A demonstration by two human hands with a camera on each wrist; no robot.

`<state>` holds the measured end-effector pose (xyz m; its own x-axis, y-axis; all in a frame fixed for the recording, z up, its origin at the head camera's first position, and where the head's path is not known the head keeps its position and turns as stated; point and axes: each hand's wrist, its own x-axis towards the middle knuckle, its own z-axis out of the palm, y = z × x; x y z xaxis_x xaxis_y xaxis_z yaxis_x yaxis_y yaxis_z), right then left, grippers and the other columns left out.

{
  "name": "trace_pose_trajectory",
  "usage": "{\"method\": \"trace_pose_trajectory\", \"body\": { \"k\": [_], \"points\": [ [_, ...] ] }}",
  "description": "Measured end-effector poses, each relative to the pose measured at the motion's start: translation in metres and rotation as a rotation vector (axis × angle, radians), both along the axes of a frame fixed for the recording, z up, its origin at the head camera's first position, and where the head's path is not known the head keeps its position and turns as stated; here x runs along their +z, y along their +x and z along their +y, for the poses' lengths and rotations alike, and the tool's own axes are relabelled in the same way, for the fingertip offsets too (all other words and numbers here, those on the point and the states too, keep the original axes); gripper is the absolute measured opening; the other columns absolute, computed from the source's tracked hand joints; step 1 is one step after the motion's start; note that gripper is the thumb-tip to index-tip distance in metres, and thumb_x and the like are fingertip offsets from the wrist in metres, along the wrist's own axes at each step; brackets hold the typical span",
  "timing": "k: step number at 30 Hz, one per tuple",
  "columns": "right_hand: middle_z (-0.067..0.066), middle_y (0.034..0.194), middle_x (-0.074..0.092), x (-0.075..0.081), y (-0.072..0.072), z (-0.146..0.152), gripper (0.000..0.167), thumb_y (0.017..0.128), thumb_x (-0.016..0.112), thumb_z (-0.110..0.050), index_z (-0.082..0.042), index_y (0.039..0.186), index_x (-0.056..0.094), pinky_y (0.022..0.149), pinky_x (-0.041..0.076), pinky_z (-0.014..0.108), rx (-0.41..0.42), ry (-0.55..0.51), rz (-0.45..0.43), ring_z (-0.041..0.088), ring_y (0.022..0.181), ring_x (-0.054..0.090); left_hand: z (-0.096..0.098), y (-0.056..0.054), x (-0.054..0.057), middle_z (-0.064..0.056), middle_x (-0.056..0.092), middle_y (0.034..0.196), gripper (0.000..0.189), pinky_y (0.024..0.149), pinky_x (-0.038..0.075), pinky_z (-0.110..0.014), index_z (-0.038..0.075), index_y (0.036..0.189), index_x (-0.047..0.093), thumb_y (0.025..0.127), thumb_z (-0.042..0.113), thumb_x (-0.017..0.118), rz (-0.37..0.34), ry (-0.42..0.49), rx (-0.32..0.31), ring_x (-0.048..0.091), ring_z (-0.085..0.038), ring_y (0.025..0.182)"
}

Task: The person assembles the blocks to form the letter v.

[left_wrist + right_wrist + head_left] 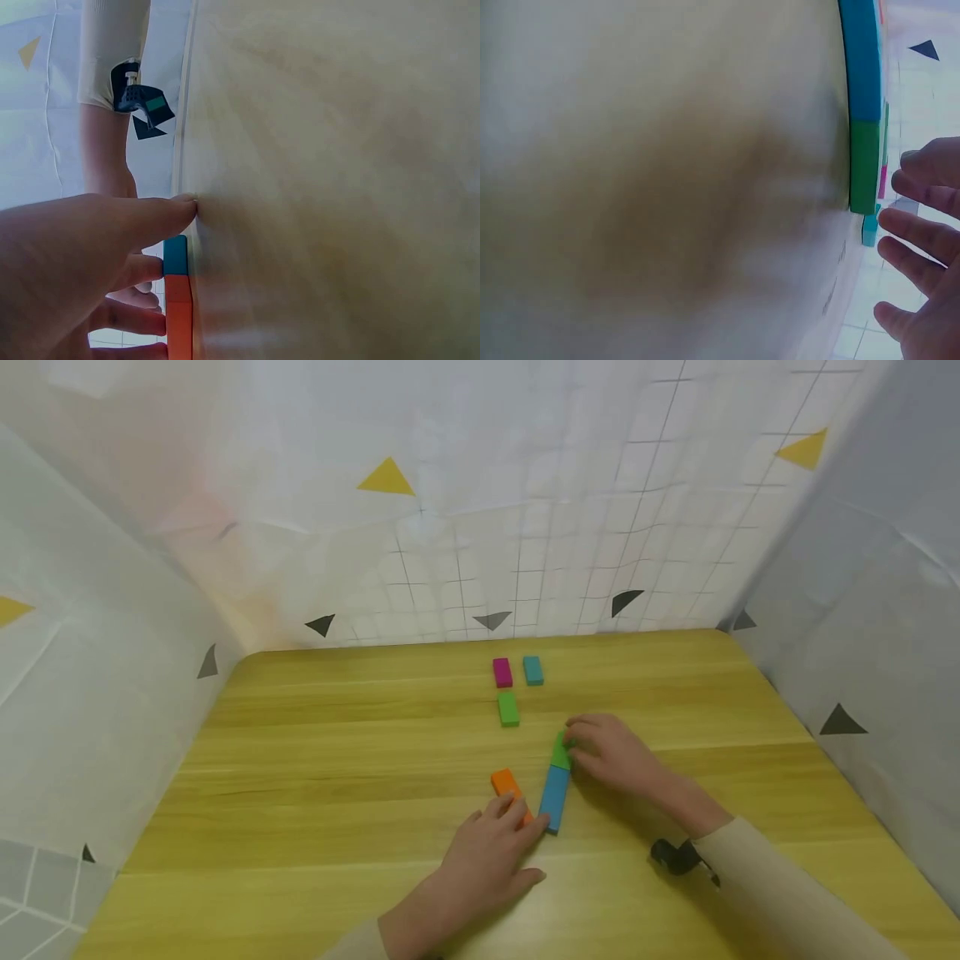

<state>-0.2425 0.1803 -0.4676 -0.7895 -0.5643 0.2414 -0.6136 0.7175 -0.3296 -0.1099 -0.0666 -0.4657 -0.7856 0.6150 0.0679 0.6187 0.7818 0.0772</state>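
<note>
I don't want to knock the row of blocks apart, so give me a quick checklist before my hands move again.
1. Blue block and green block end to end: ok.
2. Right hand at the green block's far end: ok.
3. Left hand fingers on the orange block: ok.
4. Orange block flush against the blue one: not ok, gap at the far end.
5. Three loose blocks behind, apart from the hands: ok.
6. Firm grip on any block: cannot tell.

Both forearms reach forward, left hand [491, 852] and right hand [611, 752] flat, fingers extended.
</note>
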Motion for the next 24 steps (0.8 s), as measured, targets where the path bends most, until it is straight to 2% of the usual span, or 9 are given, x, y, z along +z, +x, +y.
{"method": "trace_pose_trajectory", "body": {
  "k": [6, 11, 24],
  "points": [
    [0.017, 0.122, 0.067, -0.001, -0.020, 0.002, 0.021, 0.091, 0.067, -0.014, -0.005, 0.111, 0.069, 0.101, 0.048, 0.055, -0.018, -0.035, -0.065, 0.037, 0.117, 0.061, -0.001, 0.000, 0.002, -0.001, 0.057, 0.134, 0.064, 0.087, 0.056, -0.046, 0.030, 0.144, 0.052, 0.089, 0.060, 0.063, -0.014, -0.013, 0.009, 0.049, -0.026, 0.134],
    [0.012, 0.116, 0.069, -0.001, -0.035, 0.003, 0.021, 0.093, 0.066, -0.015, -0.005, 0.111, 0.069, 0.098, 0.050, 0.052, -0.059, -0.046, -0.096, 0.032, 0.112, 0.063, 0.000, -0.001, 0.002, 0.000, 0.057, 0.135, 0.064, 0.090, 0.056, -0.047, 0.031, 0.144, 0.051, 0.089, 0.060, 0.063, -0.021, -0.007, 0.010, 0.049, -0.027, 0.135],
    [0.014, 0.114, 0.069, -0.003, -0.048, 0.003, 0.022, 0.090, 0.069, -0.014, -0.004, 0.110, 0.070, 0.100, 0.048, 0.053, -0.073, -0.051, -0.122, 0.034, 0.111, 0.062, 0.000, 0.000, 0.000, 0.000, 0.058, 0.132, 0.064, 0.091, 0.056, -0.045, 0.030, 0.143, 0.053, 0.087, 0.058, 0.066, 0.008, 0.011, 0.007, 0.051, -0.027, 0.132]
  ]
}}
